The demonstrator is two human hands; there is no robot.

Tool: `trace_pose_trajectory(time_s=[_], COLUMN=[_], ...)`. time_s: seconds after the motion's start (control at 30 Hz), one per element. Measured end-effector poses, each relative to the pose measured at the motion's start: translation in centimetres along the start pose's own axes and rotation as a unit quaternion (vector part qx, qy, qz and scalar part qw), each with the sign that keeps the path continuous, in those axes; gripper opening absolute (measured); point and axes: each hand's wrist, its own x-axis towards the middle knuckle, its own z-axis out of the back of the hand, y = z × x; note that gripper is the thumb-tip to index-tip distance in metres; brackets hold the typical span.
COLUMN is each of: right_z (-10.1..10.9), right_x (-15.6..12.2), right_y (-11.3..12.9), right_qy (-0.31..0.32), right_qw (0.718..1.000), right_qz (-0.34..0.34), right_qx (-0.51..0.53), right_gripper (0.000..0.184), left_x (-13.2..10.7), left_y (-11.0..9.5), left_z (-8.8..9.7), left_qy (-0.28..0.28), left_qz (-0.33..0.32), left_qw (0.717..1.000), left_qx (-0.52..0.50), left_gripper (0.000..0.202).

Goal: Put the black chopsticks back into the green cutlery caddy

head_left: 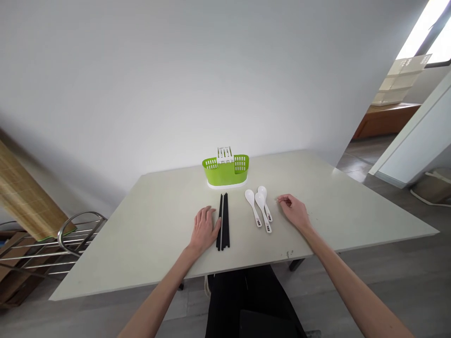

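Over at the far left a rolled bamboo mat (26,195) leans by the wall, and below it sits a wire metal rack (75,234) beside the corner of the pale table (141,253). The person sits at the near edge with both bare forearms reaching onto the top. The left hand (205,230) lies flat, palm down, fingers loosely spread and grasping nothing. Its thumb side rests just against a bundle of black chopsticks (224,220). These lie side by side in a neat row, pointing straight away from the person toward a green holder (226,171). The holder stands upright near the far edge of the table, on a white base and with a white slotted insert rising from its middle; it is well apart from both hands. To the right of the chopsticks, three white spoons (263,212) lie close together, bowls away from the person and handles angled toward the near right, overlapping a little. Just right of them the right hand (294,211) rests on the table with its fingers loosely curled under. It holds nothing that I can make out and does not touch the spoons. Beyond the table's right side an opening shows a wooden floor and a low wooden bench (384,119).
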Motion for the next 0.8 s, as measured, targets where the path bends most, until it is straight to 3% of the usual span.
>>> trace_pose_trajectory(time_s=[0.23,0.37,0.53,0.67,0.8], right_z=[0.1,0.2,0.1,0.0,-0.2], right_x=[-0.2,-0.2,-0.2,-0.1,-0.2], right_y=[0.4,0.5,0.7,0.7,0.6], right_qy=[-0.002,-0.003,-0.001,0.000,0.002], right_qw=[1.000,1.000,1.000,1.000,1.000], right_qz=[-0.009,-0.012,-0.018,-0.014,-0.010], right_qx=[0.007,0.010,0.012,0.013,0.014], right_gripper=[0.023,0.023,0.024,0.023,0.025], left_x=[0.0,0.7,3.1,4.8,5.9], left_y=[0.3,0.9,3.0,4.8,5.8], left_z=[0.3,1.5,4.5,6.9,8.4], left_qy=[-0.012,-0.003,0.085,0.169,0.214], left_qz=[0.037,0.064,0.115,0.119,0.130], left_qw=[0.998,0.998,0.989,0.969,0.953], left_qx=[-0.040,-0.027,0.050,0.134,0.172], left_gripper=[0.034,0.025,0.026,0.027,0.025])
